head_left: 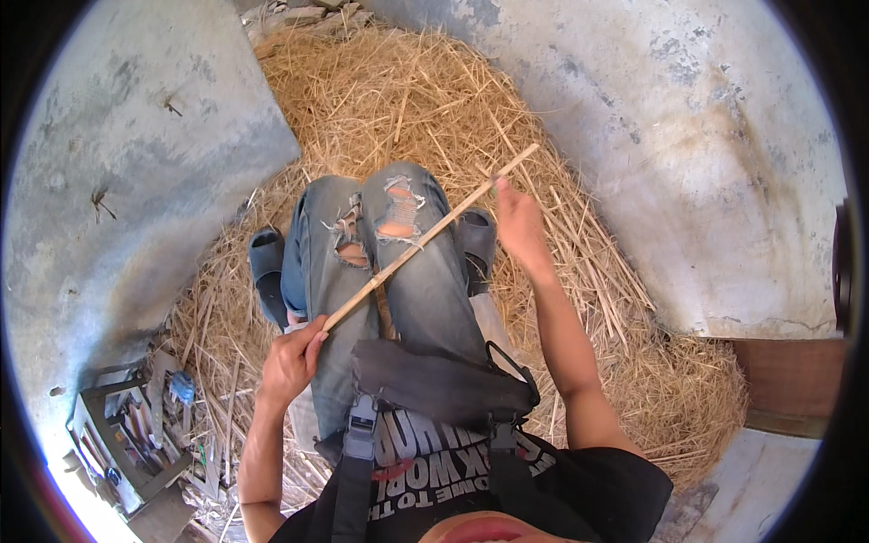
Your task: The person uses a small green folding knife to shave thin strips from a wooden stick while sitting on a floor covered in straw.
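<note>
A long, pale bamboo strip (412, 250) runs slantwise over my knees, its near end low on the left and its far end high on the right. My left hand (293, 360) is closed around the near end, beside my left thigh. Close to the far end, my right hand (520, 222) grips the strip, and a short piece of it sticks out beyond the fingers. Whether a small tool is also in the right hand, I cannot tell. My ripped jeans (425, 290) lie under the strip.
Straw and shavings (389, 90) cover the floor. An open wooden box (136, 443) with several tools stands at the lower left, near a blue crumpled item (182, 387). Worn plaster walls (670, 154) rise on both sides. A black bag (434, 385) rests on my lap.
</note>
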Available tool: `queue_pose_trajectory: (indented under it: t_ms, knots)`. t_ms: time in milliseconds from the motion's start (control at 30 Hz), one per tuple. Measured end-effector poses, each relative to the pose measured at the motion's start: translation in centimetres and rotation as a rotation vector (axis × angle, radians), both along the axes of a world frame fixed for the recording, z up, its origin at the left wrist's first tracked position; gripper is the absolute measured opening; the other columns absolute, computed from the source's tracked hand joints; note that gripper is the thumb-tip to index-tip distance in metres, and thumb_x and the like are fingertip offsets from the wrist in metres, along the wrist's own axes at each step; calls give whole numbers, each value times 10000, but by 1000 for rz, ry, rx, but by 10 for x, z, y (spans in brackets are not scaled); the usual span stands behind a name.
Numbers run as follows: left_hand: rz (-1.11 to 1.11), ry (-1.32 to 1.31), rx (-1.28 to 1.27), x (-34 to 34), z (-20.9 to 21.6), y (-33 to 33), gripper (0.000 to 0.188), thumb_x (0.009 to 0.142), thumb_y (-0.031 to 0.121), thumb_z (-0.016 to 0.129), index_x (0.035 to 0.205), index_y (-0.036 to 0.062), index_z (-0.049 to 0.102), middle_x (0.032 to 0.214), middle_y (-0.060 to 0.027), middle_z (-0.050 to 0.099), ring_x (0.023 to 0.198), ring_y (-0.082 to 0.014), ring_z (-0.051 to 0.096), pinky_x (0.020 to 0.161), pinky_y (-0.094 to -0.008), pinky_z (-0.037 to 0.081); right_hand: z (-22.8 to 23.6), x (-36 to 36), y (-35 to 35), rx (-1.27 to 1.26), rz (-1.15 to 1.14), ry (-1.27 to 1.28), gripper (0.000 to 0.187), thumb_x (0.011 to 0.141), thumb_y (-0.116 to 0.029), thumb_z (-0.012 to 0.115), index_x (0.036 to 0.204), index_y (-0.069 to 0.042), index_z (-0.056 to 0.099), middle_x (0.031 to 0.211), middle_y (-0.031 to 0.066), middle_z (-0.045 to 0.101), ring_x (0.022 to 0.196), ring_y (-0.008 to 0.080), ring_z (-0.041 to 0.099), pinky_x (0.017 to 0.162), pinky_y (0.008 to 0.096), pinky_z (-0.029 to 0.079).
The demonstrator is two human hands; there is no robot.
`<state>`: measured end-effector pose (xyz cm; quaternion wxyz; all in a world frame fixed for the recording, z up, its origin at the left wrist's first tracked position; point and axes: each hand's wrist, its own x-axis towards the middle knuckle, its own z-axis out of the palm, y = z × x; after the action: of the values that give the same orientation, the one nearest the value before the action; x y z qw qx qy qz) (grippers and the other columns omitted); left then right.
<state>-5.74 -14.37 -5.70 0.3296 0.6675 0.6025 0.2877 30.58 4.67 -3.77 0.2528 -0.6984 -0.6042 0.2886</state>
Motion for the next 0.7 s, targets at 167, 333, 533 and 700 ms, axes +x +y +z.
queue_pose_trajectory:
  t_ms: [167,333,533,700]
  knots:
    - [-1,40,10,1,-4,2,243,987,87,650,1196,-27,698,902,-271,701,808,-423,712,701,-427,550,-27,-16,-26,23,237,-23,614,1087,-485,440,1059,49,742,772,318,654,766,459,671,729,518,509]
    - [10,15,45,6,-7,-4,251,993,81,637,1208,-36,693,814,-276,672,710,-408,685,660,-405,526,-17,5,2,-53,53,-37,644,1082,-481,459,888,86,694,774,341,646,722,497,625,694,537,467]
    - [15,20,70,10,-6,-1,259,997,73,627,1219,-48,685,782,-282,659,679,-398,679,652,-403,516,-26,-32,-33,96,170,100,669,1111,-459,377,857,82,678,662,312,587,678,487,589,652,540,439]
    - [-1,-1,92,13,-13,2,255,999,76,625,1221,-32,688,776,-269,660,696,-396,683,654,-414,514,-42,-21,-30,200,163,68,570,1100,-375,434,831,70,669,678,312,600,684,510,603,646,533,462]
